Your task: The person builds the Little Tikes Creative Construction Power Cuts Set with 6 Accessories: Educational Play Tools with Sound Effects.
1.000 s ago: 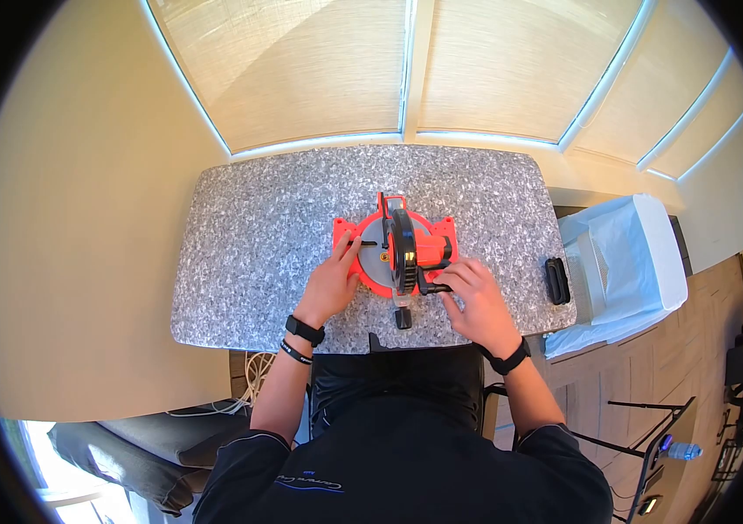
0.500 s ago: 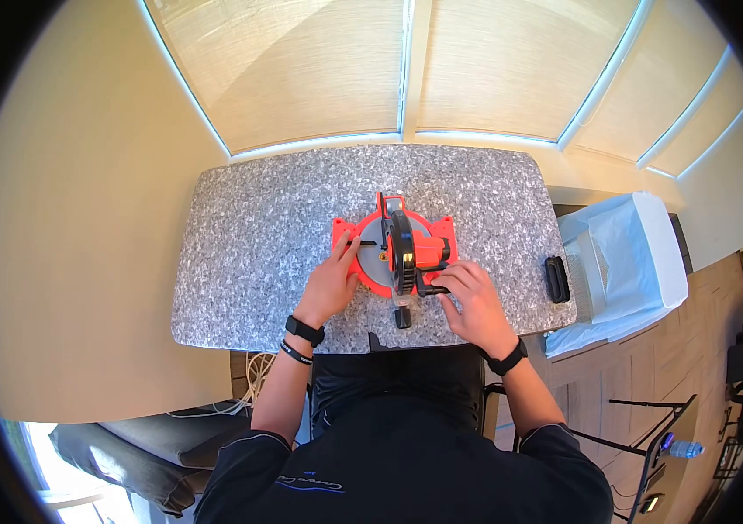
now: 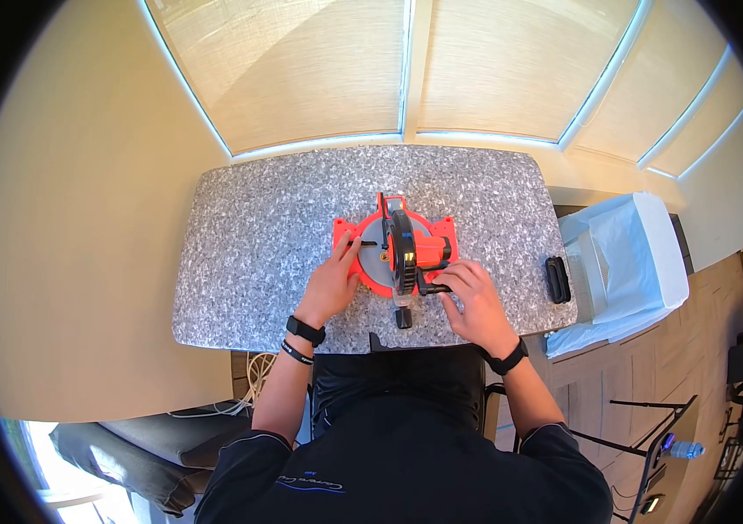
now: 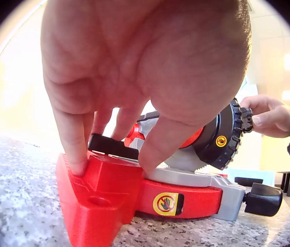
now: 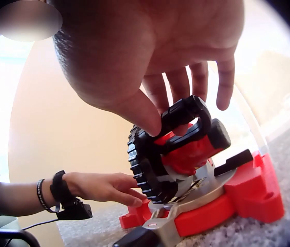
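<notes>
A red, grey and black toy miter saw [image 3: 431, 251] stands on the speckled table. At the left end of its base, my left hand [image 3: 329, 286] grips the red corner block [image 4: 104, 177], thumb on one side and fingers on the other, by a black bar [image 4: 113, 146]. My right hand [image 3: 473, 301] holds the saw's black handle [image 5: 178, 117] between thumb and fingers, the little finger hanging free. The black blade guard [image 4: 222, 152] sits over a toothed grey blade [image 4: 183, 160], low over the round grey turntable. A black knob [image 3: 403, 318] sticks out toward me.
A black ribbed object [image 3: 556, 280] lies near the right edge of the speckled table [image 3: 258, 218]. Beyond that edge stands a bin with a pale liner [image 3: 651, 253]. Shaded windows rise behind the table, and a cable [image 3: 256, 377] hangs below its left front.
</notes>
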Demonstrator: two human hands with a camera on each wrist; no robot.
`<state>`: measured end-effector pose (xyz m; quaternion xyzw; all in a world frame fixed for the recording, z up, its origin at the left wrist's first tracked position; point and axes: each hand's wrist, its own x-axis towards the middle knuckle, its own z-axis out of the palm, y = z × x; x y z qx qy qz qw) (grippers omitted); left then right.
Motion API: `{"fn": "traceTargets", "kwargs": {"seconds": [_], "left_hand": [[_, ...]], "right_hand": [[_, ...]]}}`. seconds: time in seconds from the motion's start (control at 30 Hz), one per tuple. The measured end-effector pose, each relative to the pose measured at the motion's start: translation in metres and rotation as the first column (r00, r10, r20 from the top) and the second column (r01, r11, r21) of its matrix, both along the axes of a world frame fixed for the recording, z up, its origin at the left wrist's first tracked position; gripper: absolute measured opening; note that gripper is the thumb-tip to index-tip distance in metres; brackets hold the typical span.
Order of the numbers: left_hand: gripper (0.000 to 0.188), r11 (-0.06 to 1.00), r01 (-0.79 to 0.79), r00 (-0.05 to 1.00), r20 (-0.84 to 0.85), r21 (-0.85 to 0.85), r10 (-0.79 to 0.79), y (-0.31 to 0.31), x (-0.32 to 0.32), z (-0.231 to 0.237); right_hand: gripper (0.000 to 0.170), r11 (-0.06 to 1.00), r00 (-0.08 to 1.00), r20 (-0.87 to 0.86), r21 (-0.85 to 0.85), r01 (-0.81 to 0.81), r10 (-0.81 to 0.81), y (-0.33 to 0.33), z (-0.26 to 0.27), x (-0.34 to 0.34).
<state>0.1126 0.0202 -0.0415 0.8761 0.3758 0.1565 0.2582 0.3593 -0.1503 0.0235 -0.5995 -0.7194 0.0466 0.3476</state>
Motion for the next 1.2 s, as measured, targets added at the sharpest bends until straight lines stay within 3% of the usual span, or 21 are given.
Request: {"fn": "traceTargets", "kwargs": {"seconds": [0.23,0.43,0.83,1.2], "left_hand": [[0.077,0.997,0.026,0.999,0.020,0.072,-0.028,0.000,-0.001,-0.002],[0.080,1.000,0.002,1.000,0.007,0.009,-0.002,0.000,0.000,0.001],[0.075,0.997,0.015,1.000,-0.001,0.075,-0.015,-0.002,0.000,0.000],[0.074,0.998,0.005,1.000,-0.002,0.061,-0.005,-0.003,0.000,0.000]], "right_hand": [[0.026,1.000,1.000,0.018,-0.006,0.003,-0.003,0.000,0.007,-0.002],[0.029,1.000,0.998,0.058,0.016,0.015,-0.016,0.002,0.011,-0.002],[0.029,0.974,0.998,0.011,0.218,0.060,-0.064,0.025,0.032,0.003],[0.032,0.944,0.986,-0.117,0.292,0.151,-0.122,0.055,0.049,0.007]]}}
